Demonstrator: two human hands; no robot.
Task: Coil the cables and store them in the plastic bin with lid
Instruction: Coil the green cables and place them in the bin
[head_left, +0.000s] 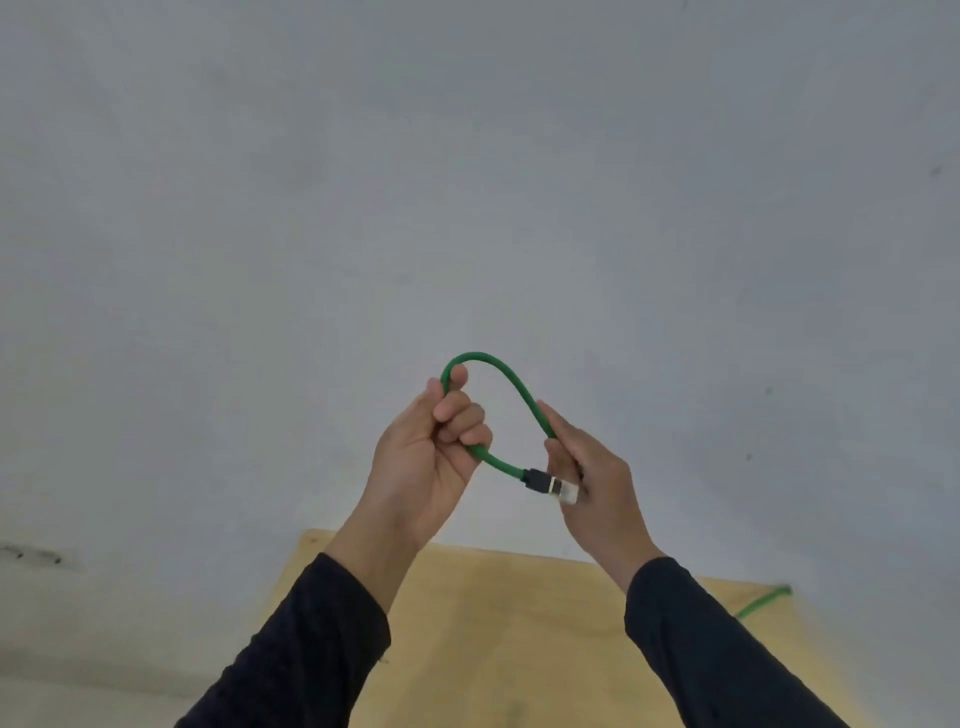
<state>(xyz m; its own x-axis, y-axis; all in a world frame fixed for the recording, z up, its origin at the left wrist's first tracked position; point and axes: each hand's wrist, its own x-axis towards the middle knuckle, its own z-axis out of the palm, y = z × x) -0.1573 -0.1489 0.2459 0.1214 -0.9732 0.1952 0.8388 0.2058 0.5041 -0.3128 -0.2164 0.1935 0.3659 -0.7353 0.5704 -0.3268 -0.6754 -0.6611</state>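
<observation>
Head view: both hands raised in front of a plain grey wall (467, 182), w/ a few small dark specks on it to the right of the hands. Left hand (426, 457) is fisted around the green cable (511, 379), thumb and curled fingers clamped on it. The cable arcs up out of the top of that fist, bends over toward the right hand (592, 478) and runs down into its pinch. A short tail exits the bottom of the left fist and ends in a black-and-clear connector (551, 487), which lies against the right hand's fingers, just below the pinch. Right hand is narrow, fingertips closed on the cable. Dark sleeves (311, 649) cover both forearms. Below the hands sits a light wooden tabletop (493, 649). Another green stretch of cable (763, 601) lies on it near its right edge, beside the right sleeve. Bottom left, below the left forearm, is a pale surface; can't tell what it is.
</observation>
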